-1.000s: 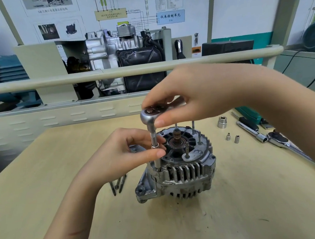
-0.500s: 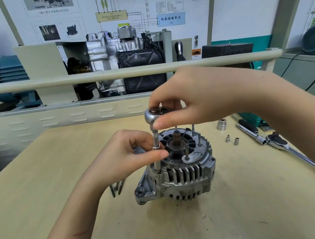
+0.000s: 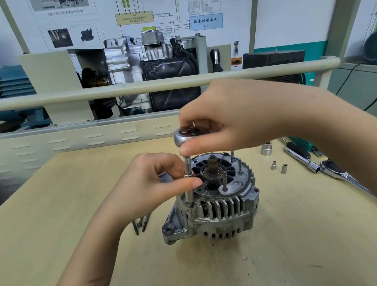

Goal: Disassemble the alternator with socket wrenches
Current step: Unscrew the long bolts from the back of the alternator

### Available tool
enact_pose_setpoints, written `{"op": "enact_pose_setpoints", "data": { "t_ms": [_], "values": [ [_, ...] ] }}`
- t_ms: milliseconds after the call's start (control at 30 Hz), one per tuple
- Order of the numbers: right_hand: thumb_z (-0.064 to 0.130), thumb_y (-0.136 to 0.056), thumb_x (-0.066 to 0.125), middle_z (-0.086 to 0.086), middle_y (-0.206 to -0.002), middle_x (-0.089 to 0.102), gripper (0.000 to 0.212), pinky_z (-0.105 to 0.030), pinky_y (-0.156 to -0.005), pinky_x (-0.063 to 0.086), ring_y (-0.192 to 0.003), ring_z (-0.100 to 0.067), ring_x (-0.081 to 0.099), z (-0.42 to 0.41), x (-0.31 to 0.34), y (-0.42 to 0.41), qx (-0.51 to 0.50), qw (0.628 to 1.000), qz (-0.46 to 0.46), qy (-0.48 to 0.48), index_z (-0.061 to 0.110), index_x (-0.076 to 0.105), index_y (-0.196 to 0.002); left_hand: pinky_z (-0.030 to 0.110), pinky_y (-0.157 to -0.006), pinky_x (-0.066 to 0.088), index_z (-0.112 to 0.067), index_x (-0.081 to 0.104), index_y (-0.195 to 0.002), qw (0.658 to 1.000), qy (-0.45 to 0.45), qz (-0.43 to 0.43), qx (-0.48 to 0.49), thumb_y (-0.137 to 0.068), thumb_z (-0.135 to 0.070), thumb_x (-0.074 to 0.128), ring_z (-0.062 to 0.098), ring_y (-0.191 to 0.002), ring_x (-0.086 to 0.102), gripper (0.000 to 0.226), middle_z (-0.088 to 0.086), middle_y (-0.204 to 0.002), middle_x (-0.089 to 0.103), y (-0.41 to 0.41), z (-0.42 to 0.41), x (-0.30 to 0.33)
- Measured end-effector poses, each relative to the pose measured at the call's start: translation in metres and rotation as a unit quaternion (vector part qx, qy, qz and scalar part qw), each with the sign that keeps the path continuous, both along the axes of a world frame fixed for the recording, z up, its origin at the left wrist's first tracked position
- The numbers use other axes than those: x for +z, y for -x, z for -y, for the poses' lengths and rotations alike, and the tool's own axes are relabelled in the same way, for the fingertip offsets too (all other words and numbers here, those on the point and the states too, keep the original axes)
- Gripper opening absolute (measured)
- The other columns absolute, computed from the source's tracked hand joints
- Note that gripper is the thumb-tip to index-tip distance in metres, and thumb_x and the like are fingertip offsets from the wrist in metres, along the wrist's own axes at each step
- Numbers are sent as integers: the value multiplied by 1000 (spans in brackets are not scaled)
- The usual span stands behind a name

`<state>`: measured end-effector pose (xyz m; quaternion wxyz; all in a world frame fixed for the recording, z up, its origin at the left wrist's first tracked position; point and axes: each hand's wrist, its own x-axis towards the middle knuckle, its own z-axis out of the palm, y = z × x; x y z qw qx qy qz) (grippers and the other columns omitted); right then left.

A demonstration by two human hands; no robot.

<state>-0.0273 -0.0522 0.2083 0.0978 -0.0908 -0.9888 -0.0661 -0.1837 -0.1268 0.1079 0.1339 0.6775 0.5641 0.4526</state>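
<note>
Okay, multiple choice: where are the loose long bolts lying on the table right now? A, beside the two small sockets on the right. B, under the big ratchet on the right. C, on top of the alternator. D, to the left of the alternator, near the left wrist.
D: the long bolts lie on the table just left of the alternator, beside the left hand wrist; the small sockets sit apart on the right.

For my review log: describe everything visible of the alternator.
The alternator is a dull, scuffed, silver cast-metal housing with slotted vents, a dark end face, a central shaft stub and thin upright studs. It stands end-up on the wooden table, mounting ear toward the viewer. An upright socket extension meets its left rim.
</note>
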Motion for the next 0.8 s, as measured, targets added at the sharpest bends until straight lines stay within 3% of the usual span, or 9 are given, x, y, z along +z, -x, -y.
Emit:
{"op": "enact_pose_setpoints", "data": {
  "t_ms": [133, 200, 300, 433, 533, 633, 700, 800],
  "values": [
    [57, -74, 32, 12, -58, 42, 50, -20, -54, 31, -55, -3, 42, 5, -1, 0, 8, 1000, 1, -15, 18, 60, -89, 7, -58, 40, -17, 65, -59, 1000, 11, 7, -10, -57, -44, 82, -1, -57, 56, 32, 0, -63, 66, 1, 0, 2],
    [52, -81, 35, 12, -60, 42, 43, -23, -56, 32, -56, -3, 41, 4, -1, 0, 4, 1000, 12, -8, 18, 59, -90, 8, -63, 43, -24, 69, -69, 999, 37, 10, -32, -58, -45, 81, 0, -63, 60, 27, -1, -70, 70, 5, 0, 3],
    [43, -89, 43, 12, -60, 43, 21, -23, -56, 31, -56, -3, 42, 3, 0, 0, 15, 999, 29, 2, 27, 51, -76, 11, -71, 47, -26, 74, -76, 996, 57, 28, -71, -64, -38, 79, 5, -77, 66, 18, -5, -80, 73, 11, 1, 4],
    [41, -88, 45, 13, -56, 41, 25, -19, -54, 30, -57, 2, 43, 5, 2, 1, 23, 999, 29, -2, 33, 39, -65, 17, -73, 50, -39, 73, -78, 994, 63, 1, -93, -69, -41, 74, 8, -83, 67, 8, -7, -87, 73, 9, 2, 4],
    [52, -81, 37, 12, -54, 41, 25, -19, -51, 29, -58, 7, 44, 8, 2, 1, 6, 1000, 21, -19, 31, 45, -71, 28, -72, 50, -34, 71, -71, 996, 45, 0, -81, -64, -48, 66, 15, -76, 66, 16, 1, -80, 72, 7, 2, 2],
    [58, -73, 27, 10, -51, 38, 39, -18, -47, 28, -57, 5, 44, 10, 1, 1, -11, 998, -2, -60, 26, 49, -71, 32, -64, 45, -17, 63, -68, 998, 22, -26, -54, -60, -47, 74, 25, -67, 59, 33, 11, -71, 64, 8, -2, 0],
    [59, -73, 25, 8, -53, 39, 53, -19, -46, 26, -52, -5, 42, 11, 0, 0, -15, 996, -10, -82, 17, 57, -78, 25, -58, 42, -13, 62, -68, 998, 20, -26, -49, -60, -43, 75, 20, -61, 56, 34, 10, -68, 63, 7, -3, 0],
    [57, -74, 28, 8, -55, 41, 54, -22, -51, 30, -55, -2, 43, 11, 0, 0, 4, 999, 1, -45, 15, 60, -84, 11, -59, 42, -20, 67, -70, 998, 36, -2, -55, -57, -49, 71, 7, -62, 59, 33, 2, -69, 68, 6, -1, 1]
  ]
}}
